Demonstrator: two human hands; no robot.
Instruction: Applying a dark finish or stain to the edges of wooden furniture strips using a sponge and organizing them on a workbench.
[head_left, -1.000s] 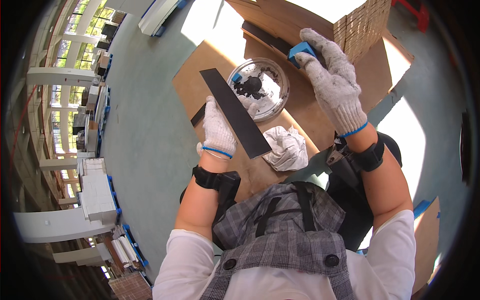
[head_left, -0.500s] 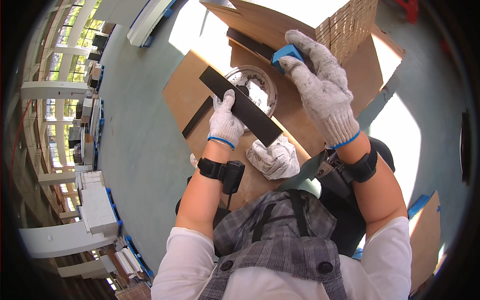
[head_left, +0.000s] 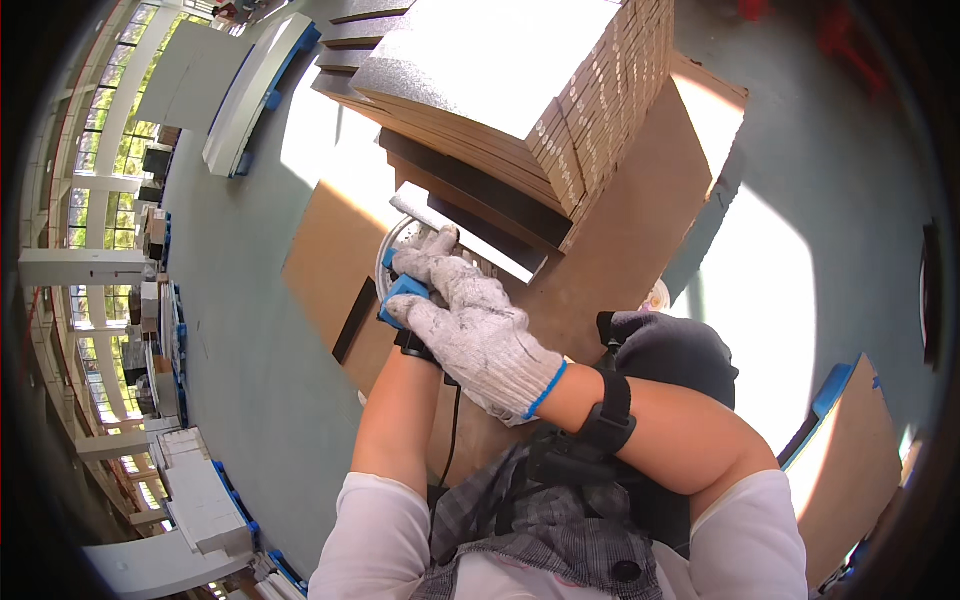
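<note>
My right hand [head_left: 480, 325], in a white knitted glove with a blue cuff, reaches across to the left and is closed on a blue block [head_left: 405, 295]. It covers my left hand, whose forearm [head_left: 395, 415] comes up beneath it, so the left fingers are hidden. A long flat strip [head_left: 495, 250], its face bright in the sunlight, extends past the gloved fingers at a slant, where my left hand holds it. Behind the hands, part of a round white pan's rim [head_left: 385, 245] shows.
Beyond the hands rises a tall stack of boards [head_left: 560, 160]. A brown sheet [head_left: 640, 230] covers the floor under the work, with another dark strip [head_left: 354, 320] lying on its left part. Far left are white panels [head_left: 255, 95] on blue supports; a brown board [head_left: 850, 460] is at right.
My right hand has brought the blue block left and down, over my left hand. The strip has turned, its dark face now glaring bright. The view has shifted, showing more of the board stack.
</note>
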